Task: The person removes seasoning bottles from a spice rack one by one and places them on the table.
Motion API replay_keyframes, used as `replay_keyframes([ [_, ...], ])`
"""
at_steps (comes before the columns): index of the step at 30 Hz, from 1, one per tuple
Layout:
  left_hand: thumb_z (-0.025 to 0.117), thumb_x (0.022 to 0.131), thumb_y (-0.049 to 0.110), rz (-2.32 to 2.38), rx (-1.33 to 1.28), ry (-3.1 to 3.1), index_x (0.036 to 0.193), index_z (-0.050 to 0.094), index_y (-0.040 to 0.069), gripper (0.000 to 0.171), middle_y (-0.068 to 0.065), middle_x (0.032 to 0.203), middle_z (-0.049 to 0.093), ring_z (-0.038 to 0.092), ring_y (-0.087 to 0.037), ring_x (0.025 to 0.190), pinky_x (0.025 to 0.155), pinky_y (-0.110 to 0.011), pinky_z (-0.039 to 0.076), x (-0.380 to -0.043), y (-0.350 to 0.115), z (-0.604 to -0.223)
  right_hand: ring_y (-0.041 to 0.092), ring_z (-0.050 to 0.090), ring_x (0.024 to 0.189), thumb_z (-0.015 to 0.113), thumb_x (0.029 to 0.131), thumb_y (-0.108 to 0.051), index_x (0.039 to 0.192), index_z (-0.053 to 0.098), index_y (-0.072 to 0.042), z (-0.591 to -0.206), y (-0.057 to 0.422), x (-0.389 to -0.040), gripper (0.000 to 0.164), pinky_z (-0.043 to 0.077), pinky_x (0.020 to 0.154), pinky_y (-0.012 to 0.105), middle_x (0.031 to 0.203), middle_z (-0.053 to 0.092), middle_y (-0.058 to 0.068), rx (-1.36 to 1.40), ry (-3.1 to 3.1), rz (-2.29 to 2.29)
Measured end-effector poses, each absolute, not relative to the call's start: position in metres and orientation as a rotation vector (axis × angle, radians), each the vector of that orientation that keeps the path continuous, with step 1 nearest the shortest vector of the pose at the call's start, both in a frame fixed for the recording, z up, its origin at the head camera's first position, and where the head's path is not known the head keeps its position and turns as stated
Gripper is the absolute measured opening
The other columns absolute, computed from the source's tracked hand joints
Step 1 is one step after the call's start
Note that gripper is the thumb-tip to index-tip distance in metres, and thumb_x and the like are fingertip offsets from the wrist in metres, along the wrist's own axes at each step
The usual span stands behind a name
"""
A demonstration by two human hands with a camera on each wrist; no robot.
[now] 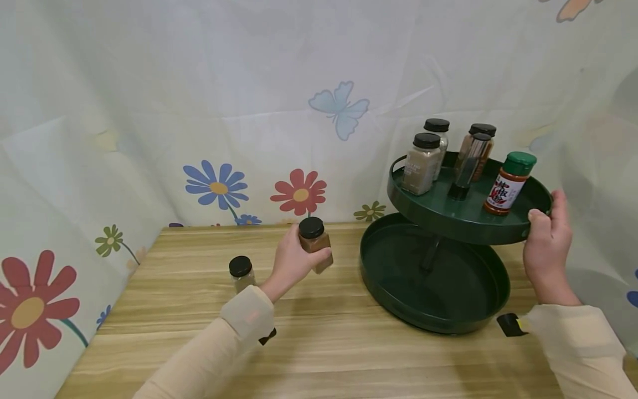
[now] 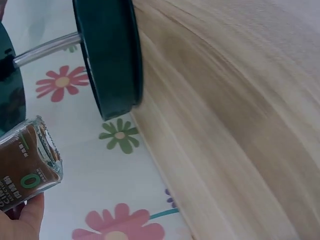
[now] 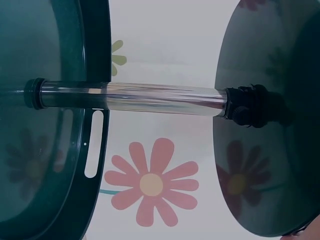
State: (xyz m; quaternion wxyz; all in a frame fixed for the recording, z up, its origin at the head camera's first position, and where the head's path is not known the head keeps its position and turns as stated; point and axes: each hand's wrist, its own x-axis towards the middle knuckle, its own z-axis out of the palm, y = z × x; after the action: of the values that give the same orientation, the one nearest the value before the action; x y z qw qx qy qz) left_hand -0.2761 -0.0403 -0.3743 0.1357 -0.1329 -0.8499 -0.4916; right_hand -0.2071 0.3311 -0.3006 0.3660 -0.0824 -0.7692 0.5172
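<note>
My left hand [image 1: 293,259] grips a square glass spice jar [image 1: 316,247] with a black lid and brown powder, held above the table left of the tiered tray. In the left wrist view the jar's printed side and base [image 2: 31,167] face the camera. My right hand [image 1: 548,249] holds the right rim of the dark green upper tier [image 1: 448,219], thumb on top. The lower tier [image 1: 428,318] beneath it holds nothing. A shiny post [image 3: 160,98] joins the tiers in the right wrist view.
On the upper tier stand a beige-powder jar [image 1: 420,169], two more black-lidded jars behind, a red seasoning bottle [image 1: 503,191] with green cap, and a central post [image 1: 468,166]. Another black-lidded jar [image 1: 241,271] stands on the wooden table [image 1: 339,354], partly behind my left forearm. A flowered curtain [image 1: 249,100] hangs behind.
</note>
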Motion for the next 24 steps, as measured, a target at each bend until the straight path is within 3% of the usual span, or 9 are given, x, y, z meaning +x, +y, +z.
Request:
replay_keyframes([
  [13,0.074,0.069,0.036,-1.409,-0.258,-2.52,0.111,0.05,0.01,0.056,-0.006,0.1,0.057,0.055,-0.023,0.091,0.078,-0.045,0.048,-0.285,-0.052,-0.396,0.004,0.005,0.132,0.025,0.09,-0.013,0.144,0.01,-0.013,-0.298,0.329,-0.207,0.056,0.003,0.106,0.017,0.152,0.007,0.0,-0.231,-1.973,1.336],
  [24,0.072,0.07,0.038,-1.325,-0.222,-2.512,0.105,0.049,0.005,0.053,-0.01,0.095,0.057,0.055,-0.027,0.087,0.075,-0.047,0.048,-0.288,-0.064,-0.416,0.004,0.006,0.131,0.026,0.09,-0.013,0.144,0.011,-0.012,-0.298,0.329,-0.207,0.056,0.003,0.106,0.015,0.151,0.008,0.001,-0.215,-1.954,1.35],
])
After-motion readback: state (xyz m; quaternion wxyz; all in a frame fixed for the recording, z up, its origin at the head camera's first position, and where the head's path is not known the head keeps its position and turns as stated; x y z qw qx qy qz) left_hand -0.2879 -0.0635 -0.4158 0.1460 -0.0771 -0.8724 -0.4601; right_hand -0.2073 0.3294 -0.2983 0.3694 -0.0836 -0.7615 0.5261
